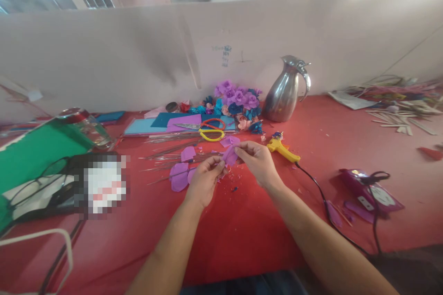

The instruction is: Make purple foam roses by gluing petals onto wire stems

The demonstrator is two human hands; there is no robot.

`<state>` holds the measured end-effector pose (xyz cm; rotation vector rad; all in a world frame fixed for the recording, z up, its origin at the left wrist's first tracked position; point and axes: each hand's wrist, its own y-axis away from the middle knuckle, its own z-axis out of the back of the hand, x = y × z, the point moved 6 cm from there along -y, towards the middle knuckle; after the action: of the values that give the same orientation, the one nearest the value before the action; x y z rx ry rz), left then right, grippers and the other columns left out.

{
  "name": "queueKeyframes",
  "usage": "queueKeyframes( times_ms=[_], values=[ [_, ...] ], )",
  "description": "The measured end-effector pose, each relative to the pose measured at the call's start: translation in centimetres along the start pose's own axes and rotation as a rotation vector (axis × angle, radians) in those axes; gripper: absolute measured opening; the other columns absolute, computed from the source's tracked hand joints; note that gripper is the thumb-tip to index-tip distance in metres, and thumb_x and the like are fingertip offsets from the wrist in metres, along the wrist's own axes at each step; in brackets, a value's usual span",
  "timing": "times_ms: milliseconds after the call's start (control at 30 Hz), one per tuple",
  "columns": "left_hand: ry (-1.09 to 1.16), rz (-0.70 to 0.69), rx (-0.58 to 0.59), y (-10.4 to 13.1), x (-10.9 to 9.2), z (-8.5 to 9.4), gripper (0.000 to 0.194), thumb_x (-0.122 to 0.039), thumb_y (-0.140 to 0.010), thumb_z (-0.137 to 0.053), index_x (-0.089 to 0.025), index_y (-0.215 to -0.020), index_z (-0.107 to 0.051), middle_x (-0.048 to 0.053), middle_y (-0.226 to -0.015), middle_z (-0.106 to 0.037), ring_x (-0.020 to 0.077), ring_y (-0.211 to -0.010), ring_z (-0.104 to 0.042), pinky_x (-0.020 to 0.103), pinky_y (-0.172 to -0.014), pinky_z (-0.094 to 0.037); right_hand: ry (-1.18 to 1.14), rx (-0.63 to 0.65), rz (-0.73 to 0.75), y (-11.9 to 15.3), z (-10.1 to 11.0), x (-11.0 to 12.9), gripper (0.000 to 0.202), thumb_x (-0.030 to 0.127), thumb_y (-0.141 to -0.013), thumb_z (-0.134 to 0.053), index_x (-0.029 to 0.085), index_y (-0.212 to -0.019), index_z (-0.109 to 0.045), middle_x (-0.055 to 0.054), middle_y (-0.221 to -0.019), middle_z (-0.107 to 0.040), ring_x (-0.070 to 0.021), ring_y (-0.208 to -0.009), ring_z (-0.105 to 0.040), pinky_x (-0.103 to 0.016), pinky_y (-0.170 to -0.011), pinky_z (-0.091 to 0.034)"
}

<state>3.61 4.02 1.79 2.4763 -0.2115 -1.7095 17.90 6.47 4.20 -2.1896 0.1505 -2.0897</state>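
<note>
Between my two hands is a purple paper petal [230, 156]. The fingers of my left hand [206, 179] pinch its lower left edge, while my right hand [256, 161] grips its upper right side between thumb and finger. More cut purple petals [179, 177] lie on the table just left of my left hand, among thin wire stems [162, 159]. Behind the hands, scissors [211, 130] with one red and one yellow handle rest on coloured paper sheets [145, 126]. A yellow glue gun [284, 151] lies right of my right hand.
Finished paper flowers [238, 97] and a steel jug [284, 92] stand by the back wall. At right, the black cord [316, 184] runs past a purple power box [372, 189]. Eyeglasses [31, 189], a glass jar [88, 126] and a green board [41, 156] occupy the left side.
</note>
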Motion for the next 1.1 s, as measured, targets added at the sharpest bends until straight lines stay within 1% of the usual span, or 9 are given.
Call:
queueKeyframes(
  times_ms=[300, 467, 600, 767, 867, 933, 1033, 1100],
  values=[
    [-0.056, -0.025, -0.016, -0.1, 0.1, 0.2, 0.022, -0.027, -0.061, -0.078, -0.014, -0.073, -0.064, -0.001, -0.061, -0.059, 0.0088, -0.058, -0.051, 0.023, -0.062, -0.040, -0.007, 0.013, -0.001, 0.0, -0.1, -0.1, 0.022, 0.036, -0.074, -0.061, 0.017, -0.081, -0.068, -0.003, -0.072, -0.069, -0.0129, -0.060, -0.061, -0.026, -0.059, -0.051],
    [-0.099, -0.043, -0.010, -0.1, 0.1, 0.2, 0.024, -0.031, -0.063, -0.077, -0.014, -0.075, -0.065, -0.001, -0.061, -0.060, 0.0092, -0.060, -0.052, 0.023, -0.064, -0.039, -0.019, 0.080, -0.073, 0.3, -0.6, 0.5, 0.021, 0.031, -0.068, -0.061, 0.018, -0.083, -0.066, -0.002, -0.074, -0.069, -0.0138, -0.065, -0.061, -0.025, -0.061, -0.049],
    [-0.106, -0.060, -0.007, -0.1, 0.2, 0.3, 0.025, -0.033, -0.064, -0.077, -0.015, -0.077, -0.065, -0.001, -0.061, -0.061, 0.0092, -0.060, -0.051, 0.023, -0.062, -0.038, 0.010, 0.114, -0.108, 0.5, -1.0, 0.5, 0.016, 0.031, -0.066, -0.063, 0.018, -0.075, -0.067, 0.000, -0.070, -0.068, -0.0132, -0.064, -0.058, -0.024, -0.060, -0.045],
    [-0.113, -0.081, 0.033, -0.1, 0.2, 0.1, 0.023, -0.034, -0.067, -0.076, -0.015, -0.074, -0.064, -0.001, -0.062, -0.061, 0.0095, -0.061, -0.052, 0.023, -0.063, -0.038, 0.012, 0.099, -0.113, 0.3, -0.9, 0.0, 0.014, 0.032, -0.066, -0.064, 0.017, -0.068, -0.066, 0.001, -0.061, -0.063, -0.0116, -0.057, -0.053, -0.024, -0.057, -0.041],
    [-0.031, -0.054, 0.056, -0.1, 0.1, -0.2, 0.027, -0.038, -0.067, -0.076, -0.014, -0.071, -0.063, 0.000, -0.061, -0.060, 0.0090, -0.059, -0.052, 0.022, -0.060, -0.039, -0.021, 0.115, -0.114, 0.2, -0.9, -0.1, 0.015, 0.031, -0.066, -0.064, 0.017, -0.069, -0.067, 0.001, -0.062, -0.063, -0.0114, -0.058, -0.053, -0.025, -0.059, -0.042],
    [0.048, -0.010, 0.055, 0.0, 0.2, -0.3, 0.028, -0.039, -0.067, -0.076, -0.014, -0.072, -0.064, 0.000, -0.060, -0.059, 0.0087, -0.056, -0.052, 0.021, -0.055, -0.038, -0.045, 0.123, -0.116, 0.2, -0.9, -0.1, 0.015, 0.031, -0.066, -0.064, 0.016, -0.069, -0.067, 0.001, -0.063, -0.064, -0.0113, -0.059, -0.053, -0.025, -0.060, -0.042],
    [0.150, 0.084, 0.051, 0.0, 0.5, -0.3, 0.026, -0.033, -0.064, -0.078, -0.013, -0.072, -0.063, 0.000, -0.057, -0.059, 0.0079, -0.052, -0.052, 0.019, -0.049, -0.036, -0.051, 0.127, -0.117, 0.3, -0.9, 0.0, 0.014, 0.030, -0.065, -0.065, 0.016, -0.068, -0.067, 0.001, -0.061, -0.063, -0.0113, -0.058, -0.052, -0.025, -0.059, -0.040],
    [0.177, 0.131, 0.062, -0.1, 0.7, -0.3, 0.023, -0.027, -0.063, -0.079, -0.012, -0.069, -0.063, 0.000, -0.056, -0.059, 0.0073, -0.051, -0.053, 0.017, -0.048, -0.035, -0.051, 0.136, -0.117, 0.3, -1.0, 0.1, 0.014, 0.030, -0.065, -0.065, 0.016, -0.068, -0.067, 0.001, -0.062, -0.063, -0.0116, -0.059, -0.052, -0.025, -0.059, -0.040]
  ],
)
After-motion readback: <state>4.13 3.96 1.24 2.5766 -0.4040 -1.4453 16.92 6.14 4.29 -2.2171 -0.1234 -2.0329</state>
